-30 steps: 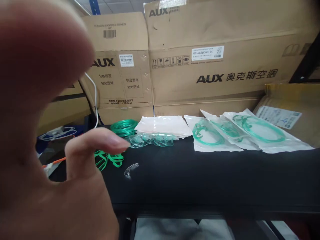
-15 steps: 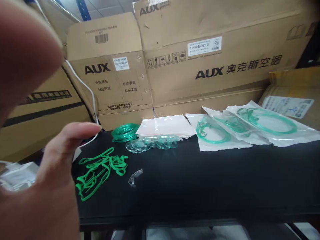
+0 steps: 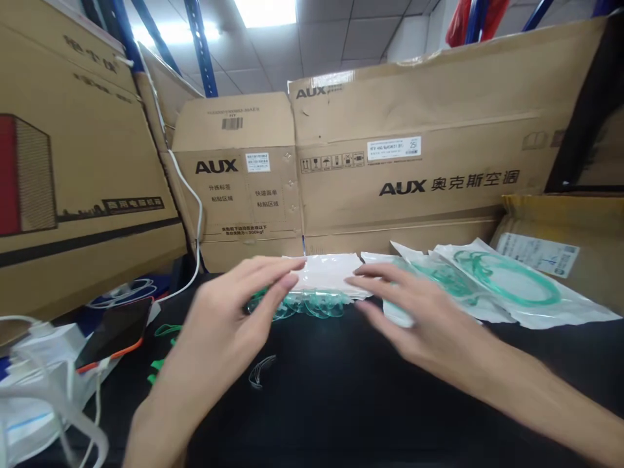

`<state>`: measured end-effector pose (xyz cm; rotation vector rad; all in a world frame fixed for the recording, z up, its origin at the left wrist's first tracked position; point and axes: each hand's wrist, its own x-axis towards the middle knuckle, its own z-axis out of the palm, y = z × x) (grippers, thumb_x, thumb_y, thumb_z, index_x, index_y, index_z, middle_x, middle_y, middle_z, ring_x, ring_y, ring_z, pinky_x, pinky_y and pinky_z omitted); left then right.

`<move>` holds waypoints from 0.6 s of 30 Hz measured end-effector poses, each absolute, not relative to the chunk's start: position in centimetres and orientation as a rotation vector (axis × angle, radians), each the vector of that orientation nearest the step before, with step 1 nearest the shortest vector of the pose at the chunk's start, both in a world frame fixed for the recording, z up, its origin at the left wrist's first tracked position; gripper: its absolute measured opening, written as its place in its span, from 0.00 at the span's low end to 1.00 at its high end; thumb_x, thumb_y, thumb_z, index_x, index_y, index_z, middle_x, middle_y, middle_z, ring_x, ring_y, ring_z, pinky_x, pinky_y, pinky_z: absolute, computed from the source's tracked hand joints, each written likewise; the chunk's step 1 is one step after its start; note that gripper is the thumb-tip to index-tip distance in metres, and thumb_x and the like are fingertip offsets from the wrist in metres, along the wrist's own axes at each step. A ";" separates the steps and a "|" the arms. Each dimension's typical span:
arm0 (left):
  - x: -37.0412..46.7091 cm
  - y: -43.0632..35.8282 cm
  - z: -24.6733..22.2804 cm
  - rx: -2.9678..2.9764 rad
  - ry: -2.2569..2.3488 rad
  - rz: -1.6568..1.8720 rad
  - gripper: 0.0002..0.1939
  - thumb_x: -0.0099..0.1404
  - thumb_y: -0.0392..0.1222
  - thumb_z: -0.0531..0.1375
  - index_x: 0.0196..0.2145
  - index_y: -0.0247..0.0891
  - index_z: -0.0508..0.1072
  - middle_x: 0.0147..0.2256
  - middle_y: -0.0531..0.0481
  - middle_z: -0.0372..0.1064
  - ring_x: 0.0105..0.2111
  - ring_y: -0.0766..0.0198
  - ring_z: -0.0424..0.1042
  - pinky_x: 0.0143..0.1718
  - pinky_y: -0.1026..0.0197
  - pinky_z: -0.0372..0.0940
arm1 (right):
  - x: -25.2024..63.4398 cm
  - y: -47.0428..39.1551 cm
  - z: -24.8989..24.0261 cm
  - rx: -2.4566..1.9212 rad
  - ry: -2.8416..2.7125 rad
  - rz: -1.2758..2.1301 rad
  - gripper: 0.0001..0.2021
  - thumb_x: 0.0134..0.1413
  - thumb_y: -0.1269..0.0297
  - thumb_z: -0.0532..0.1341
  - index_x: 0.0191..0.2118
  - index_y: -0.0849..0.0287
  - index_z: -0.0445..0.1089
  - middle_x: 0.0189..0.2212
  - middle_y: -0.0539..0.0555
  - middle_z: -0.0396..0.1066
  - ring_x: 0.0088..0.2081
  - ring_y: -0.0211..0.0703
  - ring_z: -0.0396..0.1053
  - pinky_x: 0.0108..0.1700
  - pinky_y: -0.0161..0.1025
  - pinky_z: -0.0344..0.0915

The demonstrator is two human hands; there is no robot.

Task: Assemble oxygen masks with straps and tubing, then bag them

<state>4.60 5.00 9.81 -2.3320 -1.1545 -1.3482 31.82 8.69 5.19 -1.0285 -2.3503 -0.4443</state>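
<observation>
Both hands reach over the black tabletop (image 3: 341, 396) toward the stack of white pouches (image 3: 327, 268), one from either side. The left hand (image 3: 219, 322) has its fingers extended and its thumb apart from them, the tips near the left side of the stack. The right hand (image 3: 424, 318) is spread as well, fingertips near the right side and thumb lower down. Neither appears to pinch anything, though motion blur makes it impossible to tell whether any fingertip touches the stack.

The stack lies flat in front of the large cardboard box (image 3: 414, 214), with clear green-tinted masks (image 3: 316, 304) overlapping in a row along its near edge. The pouches look light, thin and easily bent; their glossy faces may slide over one another, so the side edges seem the best place to hold — one gently pinched between thumb and fingers, or the whole pile steadied from both sides. The masks look light, smooth and flexible, and probably handle best by the rim, without squashing the cup.

To the right lie white pouches with green tubing (image 3: 517, 283) inside, floppy and likely to shift if nudged. Green straps (image 3: 168, 330) show partly behind the left hand, and a small bundle of thin strips (image 3: 262, 372) — slender and probably fiddly to pick up — lies nearer the wearer.
</observation>
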 end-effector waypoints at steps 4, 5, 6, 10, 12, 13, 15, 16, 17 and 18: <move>4.2 10.2 6.1 -2.447 -1.290 -0.935 0.19 0.77 0.42 0.51 0.60 0.44 0.75 0.59 0.49 0.73 0.58 0.54 0.71 0.61 0.49 0.66 | 28.8 11.3 3.4 -1.179 -2.494 -0.650 0.29 0.69 0.61 0.57 0.71 0.62 0.54 0.65 0.70 0.63 0.61 0.66 0.68 0.57 0.59 0.71; 3.9 11.0 5.3 -2.483 -1.321 -0.857 0.20 0.77 0.41 0.50 0.62 0.45 0.73 0.61 0.49 0.70 0.61 0.54 0.69 0.63 0.48 0.64 | 28.1 12.0 3.0 -1.207 -2.525 -0.686 0.31 0.68 0.61 0.59 0.72 0.64 0.52 0.64 0.72 0.63 0.61 0.68 0.68 0.56 0.60 0.71; 3.7 11.5 4.6 -2.518 -1.356 -0.785 0.21 0.77 0.40 0.50 0.63 0.46 0.71 0.64 0.49 0.68 0.63 0.54 0.67 0.65 0.48 0.63 | 27.6 12.6 2.6 -1.220 -2.544 -0.706 0.32 0.67 0.61 0.60 0.71 0.65 0.53 0.63 0.73 0.65 0.60 0.68 0.69 0.55 0.61 0.71; 3.4 11.4 3.3 -2.585 -1.547 -0.555 0.25 0.76 0.39 0.49 0.68 0.43 0.66 0.69 0.50 0.58 0.69 0.55 0.58 0.70 0.49 0.54 | 25.8 13.4 2.3 -1.216 -2.610 -0.775 0.35 0.57 0.73 0.65 0.68 0.70 0.56 0.55 0.73 0.72 0.55 0.67 0.71 0.54 0.59 0.71; 3.4 11.2 3.3 -2.582 -1.603 -0.523 0.26 0.76 0.38 0.48 0.68 0.41 0.64 0.69 0.49 0.57 0.69 0.56 0.57 0.71 0.50 0.52 | 25.2 13.2 2.5 -1.220 -2.646 -0.803 0.44 0.43 0.81 0.69 0.68 0.70 0.57 0.55 0.73 0.72 0.55 0.67 0.71 0.54 0.57 0.71; 3.4 11.1 3.2 -2.583 -1.607 -0.521 0.26 0.76 0.38 0.48 0.69 0.41 0.64 0.69 0.49 0.57 0.69 0.56 0.57 0.71 0.50 0.52 | 24.9 13.0 2.6 -1.225 -2.660 -0.811 0.47 0.37 0.84 0.69 0.68 0.70 0.57 0.56 0.73 0.71 0.55 0.68 0.71 0.54 0.56 0.71; 3.4 11.2 3.2 -2.585 -1.598 -0.525 0.26 0.76 0.39 0.48 0.69 0.40 0.64 0.69 0.49 0.58 0.69 0.57 0.57 0.71 0.51 0.52 | 24.6 12.8 2.9 -1.239 -2.664 -0.821 0.50 0.33 0.87 0.68 0.68 0.69 0.57 0.59 0.74 0.68 0.57 0.69 0.70 0.55 0.56 0.71; 3.4 11.3 3.2 -2.586 -1.596 -0.523 0.26 0.76 0.39 0.48 0.68 0.39 0.64 0.69 0.48 0.58 0.69 0.56 0.57 0.71 0.52 0.53 | 24.7 12.7 3.0 -1.241 -2.661 -0.821 0.49 0.35 0.88 0.67 0.68 0.69 0.56 0.61 0.75 0.66 0.58 0.69 0.69 0.56 0.55 0.70; 3.4 11.3 3.2 -2.587 -1.598 -0.519 0.26 0.76 0.39 0.48 0.68 0.39 0.65 0.69 0.48 0.58 0.69 0.56 0.57 0.71 0.52 0.53 | 24.9 12.6 3.2 -1.241 -2.655 -0.818 0.48 0.37 0.88 0.66 0.69 0.70 0.55 0.62 0.76 0.64 0.60 0.68 0.67 0.57 0.54 0.70; 3.4 11.3 3.3 -2.588 -1.603 -0.514 0.26 0.76 0.39 0.48 0.68 0.38 0.65 0.69 0.47 0.58 0.69 0.56 0.58 0.70 0.53 0.53 | 25.2 12.4 3.4 -1.241 -2.645 -0.813 0.46 0.40 0.88 0.64 0.69 0.71 0.54 0.64 0.77 0.62 0.62 0.68 0.65 0.59 0.53 0.69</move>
